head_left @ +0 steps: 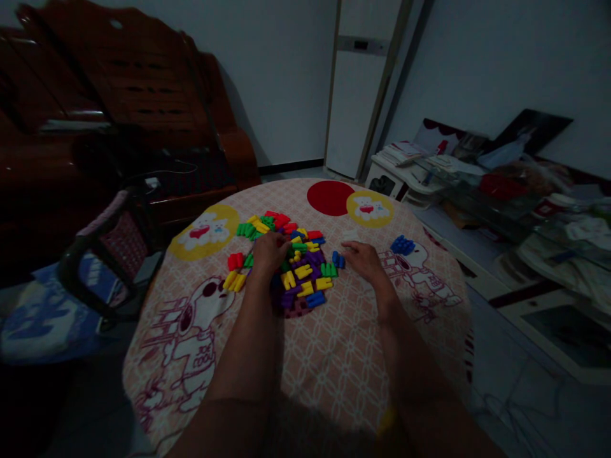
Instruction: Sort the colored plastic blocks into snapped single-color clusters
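Note:
A heap of small plastic building blocks [300,267] in red, yellow, green, blue and purple lies on a round table with a patterned pink cloth [305,356]. My left hand [268,253] rests on the heap's left side with its fingers curled down into the blocks; what they grip is hidden. My right hand [363,257] lies on the cloth just right of the heap, fingers pointing left toward a loose blue block [338,259]. A separate cluster of joined blue blocks [403,245] sits further right.
A dark wooden sofa [95,127] stands at the back left, with a chair [109,254] beside the table. A low white table [410,175] with papers and a cluttered surface [534,197] are on the right. A white door [358,89] is behind.

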`<state>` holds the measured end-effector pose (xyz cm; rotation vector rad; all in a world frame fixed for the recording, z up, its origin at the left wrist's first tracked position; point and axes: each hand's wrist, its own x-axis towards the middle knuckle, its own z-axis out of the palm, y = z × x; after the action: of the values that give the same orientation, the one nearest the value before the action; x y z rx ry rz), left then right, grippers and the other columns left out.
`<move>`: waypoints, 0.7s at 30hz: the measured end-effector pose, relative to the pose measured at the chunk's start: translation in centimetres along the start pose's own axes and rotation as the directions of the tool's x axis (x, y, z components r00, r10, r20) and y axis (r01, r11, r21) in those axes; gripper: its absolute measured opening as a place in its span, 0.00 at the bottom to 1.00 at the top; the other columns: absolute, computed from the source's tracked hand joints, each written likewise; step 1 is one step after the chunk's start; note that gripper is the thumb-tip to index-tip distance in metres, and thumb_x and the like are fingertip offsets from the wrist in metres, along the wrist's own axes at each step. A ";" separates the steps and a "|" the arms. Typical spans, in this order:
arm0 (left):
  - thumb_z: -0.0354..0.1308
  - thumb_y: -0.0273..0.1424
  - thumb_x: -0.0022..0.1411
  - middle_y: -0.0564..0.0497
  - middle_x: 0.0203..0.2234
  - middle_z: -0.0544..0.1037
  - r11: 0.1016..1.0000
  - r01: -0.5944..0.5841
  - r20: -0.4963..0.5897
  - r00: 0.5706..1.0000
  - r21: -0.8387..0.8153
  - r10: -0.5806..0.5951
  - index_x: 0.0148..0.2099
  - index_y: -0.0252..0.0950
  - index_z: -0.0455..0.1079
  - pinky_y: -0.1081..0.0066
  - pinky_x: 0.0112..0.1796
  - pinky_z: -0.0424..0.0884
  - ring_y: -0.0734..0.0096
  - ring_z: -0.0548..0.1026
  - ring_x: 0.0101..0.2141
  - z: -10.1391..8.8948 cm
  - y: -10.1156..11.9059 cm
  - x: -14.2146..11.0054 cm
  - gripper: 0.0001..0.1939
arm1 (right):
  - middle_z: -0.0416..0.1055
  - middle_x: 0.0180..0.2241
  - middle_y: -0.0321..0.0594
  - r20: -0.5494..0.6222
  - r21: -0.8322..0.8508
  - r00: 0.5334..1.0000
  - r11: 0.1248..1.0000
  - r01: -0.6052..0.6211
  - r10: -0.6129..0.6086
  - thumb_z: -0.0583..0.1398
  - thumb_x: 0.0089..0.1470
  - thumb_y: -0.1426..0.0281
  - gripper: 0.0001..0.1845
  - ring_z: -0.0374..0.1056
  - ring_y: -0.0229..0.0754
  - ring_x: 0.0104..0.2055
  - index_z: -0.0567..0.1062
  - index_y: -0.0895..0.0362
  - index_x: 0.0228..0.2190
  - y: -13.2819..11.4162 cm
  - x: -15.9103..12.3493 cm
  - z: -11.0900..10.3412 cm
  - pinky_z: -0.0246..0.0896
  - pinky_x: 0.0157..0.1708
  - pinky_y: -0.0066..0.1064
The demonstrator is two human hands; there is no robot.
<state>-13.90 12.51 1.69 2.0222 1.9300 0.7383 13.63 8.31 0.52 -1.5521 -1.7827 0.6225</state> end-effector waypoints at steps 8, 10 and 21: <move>0.52 0.28 0.63 0.40 0.54 0.77 0.983 -0.118 -0.156 0.983 -0.142 0.096 0.57 0.33 0.73 0.60 0.56 0.68 0.56 0.74 0.54 1.3 0.9 -0.1 0.22 | 0.74 0.54 0.43 0.146 -0.047 0.921 0.928 0.370 -0.360 0.55 0.57 0.77 0.23 0.68 0.43 0.56 0.78 0.52 0.50 -0.2 -0.5 1.1 0.60 0.59 0.39; 0.49 0.23 0.62 0.38 0.60 0.72 0.973 -0.184 -0.108 0.980 -0.142 0.170 0.63 0.31 0.67 0.58 0.60 0.64 0.57 0.69 0.60 2.2 0.9 0.1 0.27 | 0.76 0.50 0.44 0.206 -0.106 0.920 0.927 0.360 -0.334 0.57 0.54 0.78 0.20 0.70 0.44 0.53 0.80 0.53 0.45 -0.3 -0.5 1.1 0.61 0.57 0.37; 0.44 0.34 0.68 0.39 0.44 0.80 0.992 -0.127 -0.007 0.992 -0.004 0.127 0.43 0.31 0.78 0.61 0.51 0.70 0.55 0.75 0.48 1.8 -0.3 1.2 0.21 | 0.80 0.33 0.38 0.112 -0.384 0.993 0.923 0.007 0.039 0.66 0.46 0.75 0.07 0.73 0.41 0.37 0.81 0.54 0.30 -1.3 -0.5 -1.8 0.61 0.36 0.27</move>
<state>-13.19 14.02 0.27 2.1592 1.8147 0.7781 14.21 7.48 2.58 -1.8201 -2.0768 0.3912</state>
